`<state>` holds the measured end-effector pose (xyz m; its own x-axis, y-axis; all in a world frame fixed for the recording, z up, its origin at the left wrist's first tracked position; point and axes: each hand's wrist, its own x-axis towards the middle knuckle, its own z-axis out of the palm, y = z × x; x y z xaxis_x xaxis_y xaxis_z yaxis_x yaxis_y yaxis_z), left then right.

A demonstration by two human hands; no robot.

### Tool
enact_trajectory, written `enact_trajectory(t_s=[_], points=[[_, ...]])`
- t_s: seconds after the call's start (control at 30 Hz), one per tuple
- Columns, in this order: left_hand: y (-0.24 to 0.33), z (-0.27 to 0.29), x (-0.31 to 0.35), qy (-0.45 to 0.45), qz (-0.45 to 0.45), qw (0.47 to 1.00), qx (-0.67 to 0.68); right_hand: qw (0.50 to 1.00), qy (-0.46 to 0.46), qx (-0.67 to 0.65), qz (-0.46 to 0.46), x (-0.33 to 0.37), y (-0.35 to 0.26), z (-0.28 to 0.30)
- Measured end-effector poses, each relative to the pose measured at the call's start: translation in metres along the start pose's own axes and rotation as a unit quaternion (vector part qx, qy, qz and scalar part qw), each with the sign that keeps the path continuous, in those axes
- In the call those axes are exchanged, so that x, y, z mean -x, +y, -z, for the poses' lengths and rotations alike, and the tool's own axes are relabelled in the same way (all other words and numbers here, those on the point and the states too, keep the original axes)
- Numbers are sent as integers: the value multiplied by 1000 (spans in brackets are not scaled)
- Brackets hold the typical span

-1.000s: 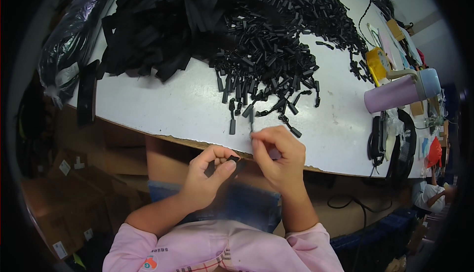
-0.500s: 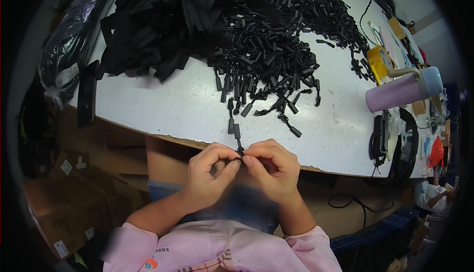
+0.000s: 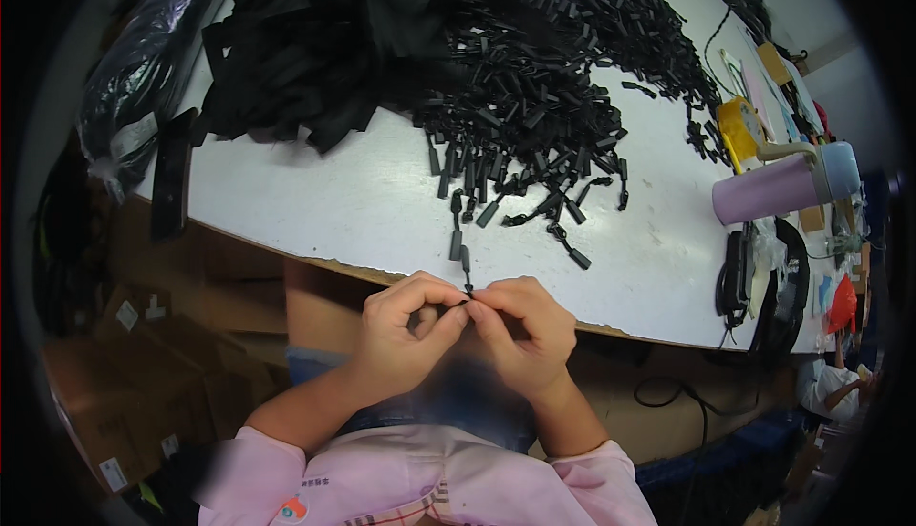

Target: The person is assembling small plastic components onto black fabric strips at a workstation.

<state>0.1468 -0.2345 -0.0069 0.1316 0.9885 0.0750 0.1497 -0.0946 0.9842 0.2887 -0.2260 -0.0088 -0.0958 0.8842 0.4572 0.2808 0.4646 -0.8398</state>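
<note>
Just off the table's front edge, my left hand (image 3: pixel 405 327) and my right hand (image 3: pixel 527 333) meet with thumbs and forefingers pinched together. Between the fingertips is the lower end of a small black zipper pull (image 3: pixel 466 261); its flat tab points up toward the table. The fingers cover most of the part they grip, so its detail is hidden. Another zipper pull (image 3: pixel 456 240) lies on the table close by. Beyond it spreads a large heap of similar black zipper pulls (image 3: pixel 534 106), with several loose ones along its near side.
Black fabric strips (image 3: pixel 305 68) are piled at the back left, beside a plastic-wrapped bundle (image 3: pixel 153 58). On the right lie a lilac bottle (image 3: pixel 768 192), a yellow tape dispenser (image 3: pixel 738 125) and black straps (image 3: pixel 782 287). Cardboard boxes (image 3: pixel 143 392) stand below left. Another person (image 3: pixel 828 390) is far right.
The view has shifted slightly, so the table things appear a little to the right. Both hands still pinch the zipper pull, with the fingertips slightly repositioned on it.
</note>
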Motion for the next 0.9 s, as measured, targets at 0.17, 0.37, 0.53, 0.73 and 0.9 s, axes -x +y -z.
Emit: enact_trajectory(t_s=[0.17,0.37,0.53,0.73,0.9], points=[[1,0,0,-36,-10,999,-4,999,13,-41,-31,1,1,4],[4,2,1,-44,-14,999,-20,999,-35,-4,20,-4,-3,12],[7,1,-1,-24,-34,998,-36,990,-55,76,101,-6,-1,12],[1,-6,2,47,-21,994,93,985,-44,72,152,-8,-1,5],[6,-4,1,31,-41,995,85,989,27,-127,-73,8,-5,-2]])
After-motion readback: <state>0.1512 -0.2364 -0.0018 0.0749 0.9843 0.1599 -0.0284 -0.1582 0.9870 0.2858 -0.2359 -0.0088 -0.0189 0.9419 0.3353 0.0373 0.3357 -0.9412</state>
